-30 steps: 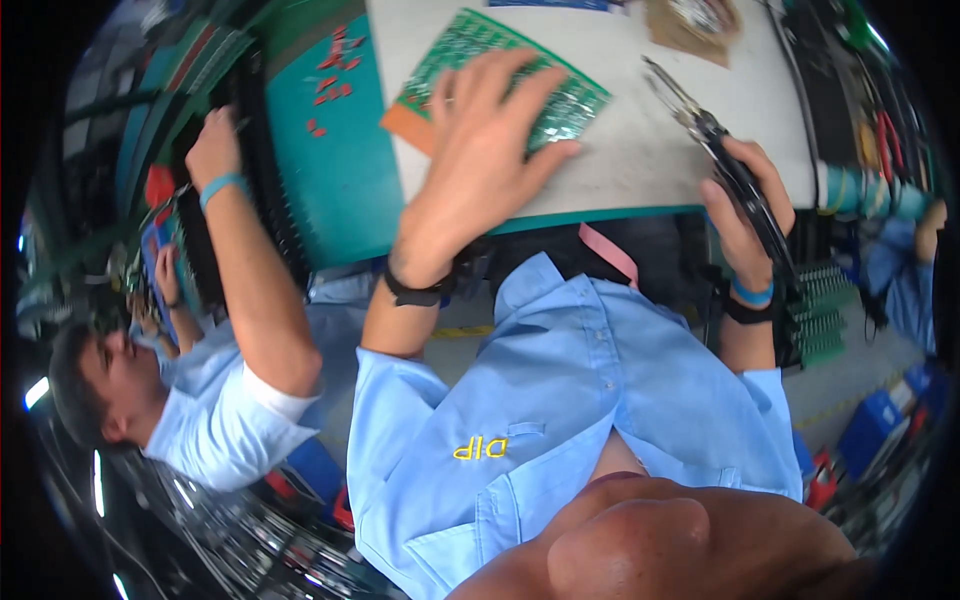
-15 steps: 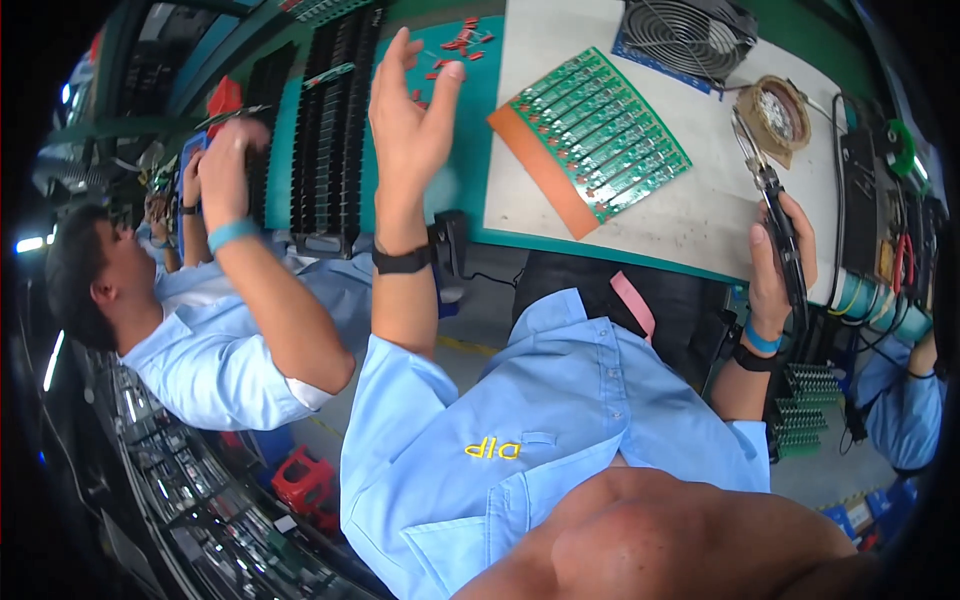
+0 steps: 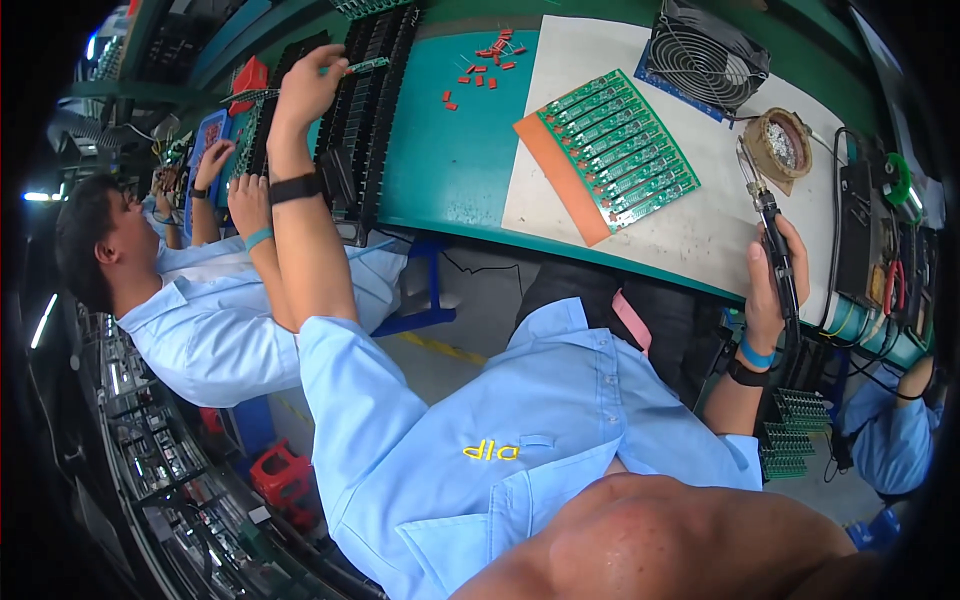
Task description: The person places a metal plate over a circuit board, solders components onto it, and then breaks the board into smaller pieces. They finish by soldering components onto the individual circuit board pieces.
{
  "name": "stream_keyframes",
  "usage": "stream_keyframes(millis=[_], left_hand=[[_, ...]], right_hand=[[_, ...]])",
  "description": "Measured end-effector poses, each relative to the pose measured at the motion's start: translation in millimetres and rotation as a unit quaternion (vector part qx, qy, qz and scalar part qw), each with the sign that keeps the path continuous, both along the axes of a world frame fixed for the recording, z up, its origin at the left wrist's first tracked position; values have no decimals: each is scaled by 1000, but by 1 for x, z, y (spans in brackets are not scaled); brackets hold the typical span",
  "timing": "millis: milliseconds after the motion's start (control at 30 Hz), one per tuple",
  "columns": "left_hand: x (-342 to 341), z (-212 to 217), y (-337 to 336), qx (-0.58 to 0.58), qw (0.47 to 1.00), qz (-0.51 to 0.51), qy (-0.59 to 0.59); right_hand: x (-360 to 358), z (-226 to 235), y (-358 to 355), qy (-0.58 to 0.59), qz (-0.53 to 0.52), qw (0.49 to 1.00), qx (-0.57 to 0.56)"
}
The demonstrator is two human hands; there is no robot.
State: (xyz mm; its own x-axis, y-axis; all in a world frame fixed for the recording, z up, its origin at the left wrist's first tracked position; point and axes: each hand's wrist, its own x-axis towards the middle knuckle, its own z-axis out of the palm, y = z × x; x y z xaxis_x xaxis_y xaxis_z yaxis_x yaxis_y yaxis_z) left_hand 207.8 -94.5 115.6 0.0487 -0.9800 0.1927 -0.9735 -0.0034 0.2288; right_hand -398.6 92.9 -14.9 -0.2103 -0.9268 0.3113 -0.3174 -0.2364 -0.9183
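Note:
My left hand [image 3: 303, 88] is stretched far to the left over the black slotted racks [image 3: 368, 120] and pinches a narrow green circuit board [image 3: 352, 67] by its end. My right hand [image 3: 770, 285] is closed around a black soldering iron [image 3: 768, 225], tip pointing up, at the right edge of the white mat [image 3: 700, 235]. A panel of several green circuit boards [image 3: 620, 145] lies on an orange tray [image 3: 555, 165] on that mat, between my hands and touched by neither.
A black fan [image 3: 705, 55] and a round brass-wool tip cleaner [image 3: 780, 145] stand at the back right. Small red parts [image 3: 485, 60] are scattered on the teal bench [image 3: 450, 170]. A co-worker [image 3: 200, 300] in a blue shirt sits close on my left, hands at the racks.
My left hand has left the green board panel and swung left and up to the black racks, now pinching a narrow board. My right hand keeps hold of the soldering iron.

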Motion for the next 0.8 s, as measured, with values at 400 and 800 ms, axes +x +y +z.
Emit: stream_keyframes(millis=[400, 800], left_hand=[[-6, -47, -27, 10, 985, -19, -169], [-27, -25, -33, 195, 969, 61, -137]], right_hand=[[-1, 2, 2, 16, -13, 1000, 13], [6, 3, -4, -5, -30, 1000, 6]])
